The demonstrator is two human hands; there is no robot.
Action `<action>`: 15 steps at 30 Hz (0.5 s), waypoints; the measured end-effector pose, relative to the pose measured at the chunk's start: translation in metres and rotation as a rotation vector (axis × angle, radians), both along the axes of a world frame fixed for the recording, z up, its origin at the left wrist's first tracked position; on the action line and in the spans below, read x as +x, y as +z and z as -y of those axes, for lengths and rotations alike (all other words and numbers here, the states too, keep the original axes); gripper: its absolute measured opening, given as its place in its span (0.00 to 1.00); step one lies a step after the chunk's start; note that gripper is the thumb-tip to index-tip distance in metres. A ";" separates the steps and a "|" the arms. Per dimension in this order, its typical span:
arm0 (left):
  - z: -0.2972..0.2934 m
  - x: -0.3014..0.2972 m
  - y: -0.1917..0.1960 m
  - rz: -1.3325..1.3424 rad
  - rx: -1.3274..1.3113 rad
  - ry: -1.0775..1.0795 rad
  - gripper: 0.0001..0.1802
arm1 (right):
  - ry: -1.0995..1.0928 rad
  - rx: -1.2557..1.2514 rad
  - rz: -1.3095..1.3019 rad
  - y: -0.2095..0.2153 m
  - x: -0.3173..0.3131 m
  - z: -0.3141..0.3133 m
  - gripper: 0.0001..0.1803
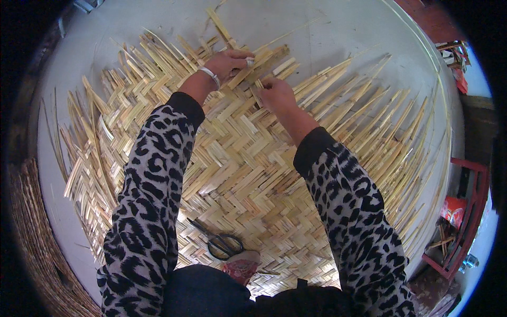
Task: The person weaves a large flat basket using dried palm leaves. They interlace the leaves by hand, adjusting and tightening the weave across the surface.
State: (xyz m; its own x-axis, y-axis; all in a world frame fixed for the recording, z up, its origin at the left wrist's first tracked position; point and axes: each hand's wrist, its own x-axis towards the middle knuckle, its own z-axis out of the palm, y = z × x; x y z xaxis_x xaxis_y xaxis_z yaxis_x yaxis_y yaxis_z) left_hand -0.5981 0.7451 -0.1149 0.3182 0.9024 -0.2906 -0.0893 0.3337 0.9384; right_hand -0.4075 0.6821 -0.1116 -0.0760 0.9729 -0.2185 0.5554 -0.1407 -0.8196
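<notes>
— What are your two hands on?

— Both work the far edge of one woven bamboo mat, spread flat on the pale floor. My left hand is curled over a loose bamboo strip, fingers folded round it; a white bracelet sits on that wrist. My right hand is just beside it, fingertips pinched together on the end of another strip where the weave stops.

— And the mat itself?

— It lies under both my forearms, a herringbone weave in the middle, with unwoven strip ends fanning out on the left, top and right. Too many to count.

— Anything else on it?

— One pair of black-handled scissors rests on the near part of the mat, between my sleeves, just beside one red patterned shoe. One red metal frame stands well apart at the right.
</notes>
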 end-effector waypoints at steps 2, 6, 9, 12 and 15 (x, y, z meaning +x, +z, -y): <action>0.000 -0.004 -0.003 -0.184 0.101 0.019 0.21 | -0.075 0.004 0.013 -0.005 -0.004 0.004 0.17; 0.008 -0.010 -0.005 -0.813 0.389 0.077 0.18 | -0.001 0.276 0.187 -0.011 -0.003 0.026 0.16; 0.016 -0.011 -0.004 -1.018 0.459 0.101 0.18 | -0.029 0.431 0.160 -0.010 -0.006 0.041 0.15; 0.020 -0.012 -0.002 -1.058 0.457 0.091 0.17 | 0.020 0.415 0.152 -0.006 -0.006 0.047 0.14; 0.020 -0.012 -0.002 -1.081 0.453 0.084 0.15 | 0.120 0.378 0.164 -0.002 -0.006 0.048 0.14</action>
State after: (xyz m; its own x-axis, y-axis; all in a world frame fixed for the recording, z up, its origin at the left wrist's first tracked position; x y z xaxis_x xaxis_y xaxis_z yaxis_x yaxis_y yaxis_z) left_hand -0.6105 0.7250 -0.1165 0.0373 0.9991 -0.0208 0.8205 -0.0188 0.5713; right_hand -0.4137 0.6340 -0.1132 -0.1875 0.9732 0.1334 0.6768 0.2264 -0.7005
